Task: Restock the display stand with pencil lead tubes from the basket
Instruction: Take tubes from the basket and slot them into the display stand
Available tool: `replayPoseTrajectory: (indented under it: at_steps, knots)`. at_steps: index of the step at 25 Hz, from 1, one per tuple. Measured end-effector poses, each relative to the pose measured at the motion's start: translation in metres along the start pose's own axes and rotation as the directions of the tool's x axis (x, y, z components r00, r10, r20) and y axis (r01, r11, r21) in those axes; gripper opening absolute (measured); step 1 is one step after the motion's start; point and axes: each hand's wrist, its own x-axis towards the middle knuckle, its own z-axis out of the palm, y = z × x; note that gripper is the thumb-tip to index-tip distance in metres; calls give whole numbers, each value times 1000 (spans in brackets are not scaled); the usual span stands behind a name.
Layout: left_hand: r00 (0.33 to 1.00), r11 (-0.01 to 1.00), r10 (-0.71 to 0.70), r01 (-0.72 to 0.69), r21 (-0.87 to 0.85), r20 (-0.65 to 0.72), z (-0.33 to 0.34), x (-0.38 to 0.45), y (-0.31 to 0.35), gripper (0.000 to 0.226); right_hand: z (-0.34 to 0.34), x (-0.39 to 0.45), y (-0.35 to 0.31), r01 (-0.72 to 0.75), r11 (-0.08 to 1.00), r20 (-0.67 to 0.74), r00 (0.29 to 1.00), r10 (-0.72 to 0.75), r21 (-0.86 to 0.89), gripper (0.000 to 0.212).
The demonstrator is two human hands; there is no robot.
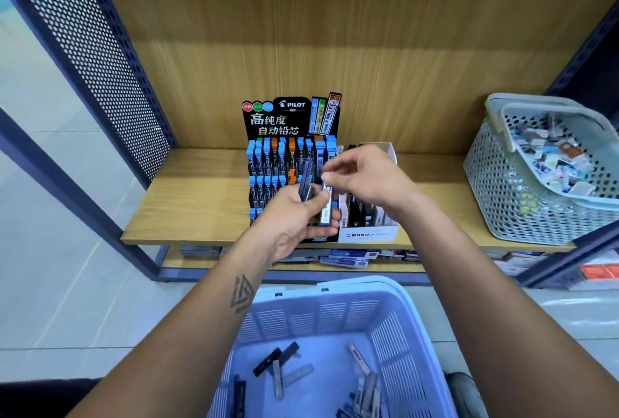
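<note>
Two baskets, one stand, one carton, two hands on record.

Wooden shelf (201,216): carries the stand, the carton and the grey basket; a lower shelf beneath holds flat stationery packs, too blurred to name.

Lavender basket (385,303): nearest the viewer, below the forearms. Contents: loose pencil lead tubes (278,360) scattered over the bottom, dark and grey.

Grey perforated basket (495,183): right end of the shelf, handle folded across its top. Contents: mixed small packets, kind not legible.

Pilot display stand (291,116): black, shelf centre, tiered rows of upright tubes with blue and orange caps. Its lower right part is hidden by the hands.

Mono carton (366,235): white, touching the stand's right side, filled with upright dark and white tubes; partly hidden by the right wrist.

Left hand (294,216): in front of the stand, fingers curled round a small bunch of lead tubes (306,183), one dark, one white-labelled with HB printed on it.

Right hand (365,176): just above the left, thumb and forefinger pinching the top of the white-labelled tube.
</note>
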Motion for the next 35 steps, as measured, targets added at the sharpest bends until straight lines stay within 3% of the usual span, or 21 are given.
replayPoseTrajectory:
  at_steps: [3, 5, 7, 9, 17, 22, 26, 29, 31, 32, 34, 35]
  knots:
    - [1000, 999, 19, -19, -47, 9, -8, 3, -3, 26, 5, 6, -2, -8, 995, 31, 999, 5, 95, 9]
    - [998, 996, 0, -6, -94, -59, -17, 5, -2, 22, 0, 17, -3, 52, 992, -117, 992, -38, 117, 9]
    - [987, 999, -19, 12, -43, -163, -30, 7, -2, 22, -6, 30, -4, 142, 990, -310, 940, -140, -17, 11]
    - [980, 1000, -12, 9, -17, -198, -41, 10, -3, 21, -5, 41, -4, 189, 967, -367, 898, -242, -173, 13]
    - [997, 977, -60, 48, -207, -52, -53, 14, 1, 21, 19, 58, 9, 160, 901, -295, 909, -294, -404, 17]
    - [995, 990, -29, 15, -139, -100, -52, 13, 0, 31, 38, 58, 18, 179, 799, -270, 880, -391, -573, 18]
    - [996, 993, -33, 23, -119, -87, -53, 12, 2, 35, 43, 55, 25, 167, 779, -261, 882, -392, -605, 23]
    - [996, 979, -62, 49, -196, -59, -51, 11, 2, 32, 37, 52, 21, 155, 807, -298, 876, -379, -570, 21]
    - [997, 972, -68, 58, -229, -38, -47, 9, 3, 31, 32, 45, 14, 182, 871, -322, 879, -352, -456, 13]
    - [998, 970, -64, 56, -235, -28, -44, 8, 4, 30, 29, 41, 11, 185, 921, -283, 915, -289, -344, 10]
    - [999, 974, -49, 46, -224, -8, -36, 4, 5, 29, 26, 27, 4, 111, 993, -34, 993, -113, -51, 14]
    - [999, 976, -43, 43, -212, 4, -32, 3, 5, 27, 26, 18, 2, 64, 996, 91, 993, -69, 59, 16]
